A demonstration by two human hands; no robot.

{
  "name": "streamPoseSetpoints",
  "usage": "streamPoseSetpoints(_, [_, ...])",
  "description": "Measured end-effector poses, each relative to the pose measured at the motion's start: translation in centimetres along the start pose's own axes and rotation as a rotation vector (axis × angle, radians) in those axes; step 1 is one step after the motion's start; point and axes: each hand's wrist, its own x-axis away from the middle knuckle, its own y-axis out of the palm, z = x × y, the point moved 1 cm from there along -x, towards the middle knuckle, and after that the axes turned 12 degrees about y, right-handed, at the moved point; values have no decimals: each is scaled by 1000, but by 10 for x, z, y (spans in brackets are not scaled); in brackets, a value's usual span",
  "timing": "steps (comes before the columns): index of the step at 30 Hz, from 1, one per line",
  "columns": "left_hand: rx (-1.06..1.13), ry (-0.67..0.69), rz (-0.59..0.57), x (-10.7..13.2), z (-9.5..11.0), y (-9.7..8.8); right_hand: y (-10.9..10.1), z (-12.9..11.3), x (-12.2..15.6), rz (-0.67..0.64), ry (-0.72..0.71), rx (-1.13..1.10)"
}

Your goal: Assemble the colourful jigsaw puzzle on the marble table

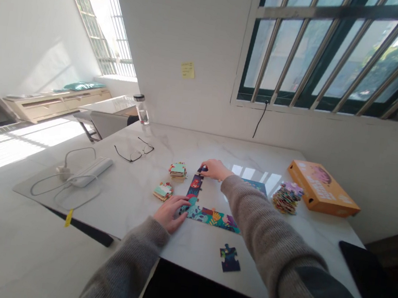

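Observation:
A partly joined jigsaw border (212, 217) lies on the white marbled table, with a left side, a near side and a blue stretch at the far right. My left hand (171, 213) rests with fingers apart on its near left corner. At the top of the left side, my right hand (215, 169) pinches a dark puzzle piece (202, 169). One loose dark puzzle piece (230, 259) lies near the table's front edge. Left of the border stand two small stacks of pieces, a farther stack (177, 170) and a nearer stack (163, 191). My right forearm hides part of the border.
At right, a pile of puzzle pieces (288, 198) sits beside an orange box (322, 187). Eyeglasses (135, 154) and a white power strip (91, 172) with a looped cable lie at left. A clear bottle (141, 109) stands at the far left corner. A dark flat object (368, 283) is at the right edge.

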Motion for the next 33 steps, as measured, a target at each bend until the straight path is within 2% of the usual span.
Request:
streamPoseSetpoints(8, [-18,5,-4,-1,2,-1,11,-3,6,19,-31,-12])
streamPoseSetpoints(18, [-31,17,-2,0,1,0,13,-1,10,24,-89,-19])
streamPoseSetpoints(33, [-42,15,-19,1,1,1,12,-10,11,44,-142,30])
